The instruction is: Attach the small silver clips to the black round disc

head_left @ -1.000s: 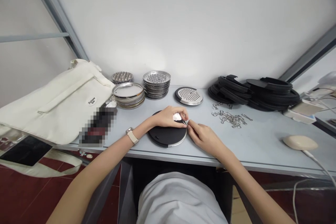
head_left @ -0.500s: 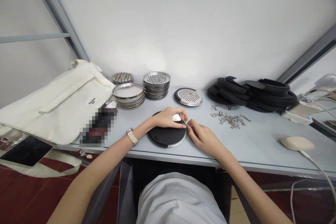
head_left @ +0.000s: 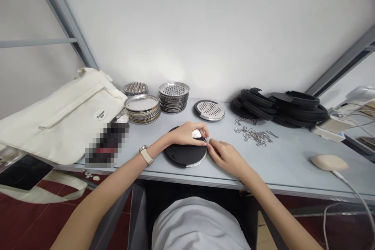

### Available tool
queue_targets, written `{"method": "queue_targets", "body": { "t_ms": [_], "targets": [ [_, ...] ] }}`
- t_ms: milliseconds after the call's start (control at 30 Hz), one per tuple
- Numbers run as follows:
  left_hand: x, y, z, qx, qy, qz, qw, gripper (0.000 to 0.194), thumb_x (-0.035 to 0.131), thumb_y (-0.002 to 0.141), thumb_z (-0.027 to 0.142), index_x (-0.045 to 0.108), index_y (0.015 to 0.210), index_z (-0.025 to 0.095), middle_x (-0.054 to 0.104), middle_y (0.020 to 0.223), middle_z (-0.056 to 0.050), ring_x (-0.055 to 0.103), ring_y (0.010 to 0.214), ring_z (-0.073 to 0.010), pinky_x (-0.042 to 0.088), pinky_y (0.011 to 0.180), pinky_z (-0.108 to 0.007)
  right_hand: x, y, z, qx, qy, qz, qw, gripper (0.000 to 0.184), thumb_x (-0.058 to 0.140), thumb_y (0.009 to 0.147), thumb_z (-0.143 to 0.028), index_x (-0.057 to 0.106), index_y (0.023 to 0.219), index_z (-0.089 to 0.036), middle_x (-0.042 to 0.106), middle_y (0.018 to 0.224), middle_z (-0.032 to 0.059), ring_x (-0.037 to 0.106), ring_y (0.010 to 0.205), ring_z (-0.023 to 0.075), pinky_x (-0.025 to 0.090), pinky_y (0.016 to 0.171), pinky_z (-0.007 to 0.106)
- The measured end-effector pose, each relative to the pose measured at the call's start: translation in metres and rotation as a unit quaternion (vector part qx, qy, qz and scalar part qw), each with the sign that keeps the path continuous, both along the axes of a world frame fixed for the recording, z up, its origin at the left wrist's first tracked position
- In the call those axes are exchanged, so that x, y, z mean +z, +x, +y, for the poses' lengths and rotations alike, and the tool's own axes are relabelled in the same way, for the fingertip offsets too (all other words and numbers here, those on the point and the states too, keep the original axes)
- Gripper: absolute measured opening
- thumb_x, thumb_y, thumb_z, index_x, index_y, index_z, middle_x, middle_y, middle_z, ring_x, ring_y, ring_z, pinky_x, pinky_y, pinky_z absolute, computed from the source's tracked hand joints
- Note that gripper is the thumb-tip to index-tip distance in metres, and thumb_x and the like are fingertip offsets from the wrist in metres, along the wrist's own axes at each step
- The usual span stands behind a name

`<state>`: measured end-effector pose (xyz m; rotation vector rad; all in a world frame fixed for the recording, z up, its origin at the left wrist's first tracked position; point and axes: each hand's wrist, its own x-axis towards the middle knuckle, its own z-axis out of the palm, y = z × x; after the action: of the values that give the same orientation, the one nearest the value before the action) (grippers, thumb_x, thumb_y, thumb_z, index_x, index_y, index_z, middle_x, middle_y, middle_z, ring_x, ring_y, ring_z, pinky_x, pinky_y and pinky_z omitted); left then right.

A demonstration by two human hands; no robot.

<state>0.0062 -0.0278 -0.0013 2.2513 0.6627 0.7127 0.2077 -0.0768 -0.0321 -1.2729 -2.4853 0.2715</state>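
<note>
A black round grater holder (head_left: 185, 153) with a silvery metal rim lies flat near the table's front edge. Over its far right part is my left hand (head_left: 187, 133), its thumb and fingertips closed around a small wire clip (head_left: 206, 140). A white wad (head_left: 196, 134) shows between that hand's thumb and index finger; whether it is gripped I cannot tell. From the right, my right hand (head_left: 225, 155) pinches the same clip at the holder's edge. Several loose wire clips (head_left: 256, 136) lie in a heap to the right.
Behind stand stacks of metal grater discs (head_left: 174, 97) and plain-topped discs (head_left: 142, 110), plus a grater disc in a black holder (head_left: 209, 110). Black holders (head_left: 295, 109) are piled at the back right. A cream bag (head_left: 67, 121) lies left; a corded beige device (head_left: 329, 162) sits right.
Both hands stay at the clip on the holder's edge, with only a slight shift of the right fingers. The whole view has moved a little.
</note>
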Motion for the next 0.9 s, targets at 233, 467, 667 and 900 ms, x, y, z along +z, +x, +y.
{"method": "queue_targets", "body": {
  "t_ms": [233, 467, 667, 900],
  "targets": [
    [0.0004, 0.0002, -0.001, 0.004, -0.008, -0.004, 1.0, 0.028, 0.07, 0.07, 0.028, 0.06, 0.092, 0.015, 0.066, 0.091, -0.004, 0.061, 0.087, -0.0138, 0.045, 0.082, -0.025, 0.0002, -0.001, -0.0004, -0.001, 0.013, -0.012, 1.0, 0.025, 0.028, 0.094, -0.03, 0.044, 0.077, -0.021, 0.053, 0.061, 0.0004, 0.047, 0.053, 0.0138, 0.028, 0.054, 0.024],
    [0.0008, -0.0001, -0.0005, 0.001, -0.008, -0.002, 1.0, 0.026, 0.07, 0.071, 0.027, 0.06, 0.092, 0.014, 0.066, 0.091, -0.004, 0.061, 0.087, -0.0132, 0.045, 0.082, -0.024, 0.0023, -0.002, -0.0012, 0.0, 0.011, -0.007, 1.0, 0.024, 0.03, 0.093, -0.03, 0.044, 0.075, -0.021, 0.051, 0.058, -0.0013, 0.044, 0.051, 0.0131, 0.026, 0.053, 0.024],
    [0.0008, -0.0002, -0.0009, 0.002, -0.006, 0.002, 1.0, 0.026, 0.069, 0.071, 0.026, 0.06, 0.091, 0.014, 0.066, 0.09, -0.004, 0.061, 0.086, -0.0126, 0.044, 0.083, -0.023, 0.0028, -0.0025, -0.0026, -0.009, 0.006, 0.0, 1.0, 0.025, 0.032, 0.092, -0.031, 0.044, 0.072, -0.021, 0.049, 0.056, -0.0021, 0.042, 0.049, 0.012, 0.024, 0.052, 0.024],
    [0.0032, -0.0006, -0.0028, 0.004, -0.007, 0.003, 1.0, 0.025, 0.069, 0.072, 0.027, 0.06, 0.091, 0.015, 0.066, 0.09, -0.003, 0.061, 0.087, -0.0129, 0.045, 0.083, -0.024, 0.0034, -0.0034, -0.0026, -0.008, 0.013, 0.003, 1.0, 0.025, 0.033, 0.092, -0.029, 0.046, 0.072, -0.021, 0.05, 0.055, -0.0019, 0.042, 0.049, 0.0122, 0.025, 0.051, 0.024]
  ]
}}
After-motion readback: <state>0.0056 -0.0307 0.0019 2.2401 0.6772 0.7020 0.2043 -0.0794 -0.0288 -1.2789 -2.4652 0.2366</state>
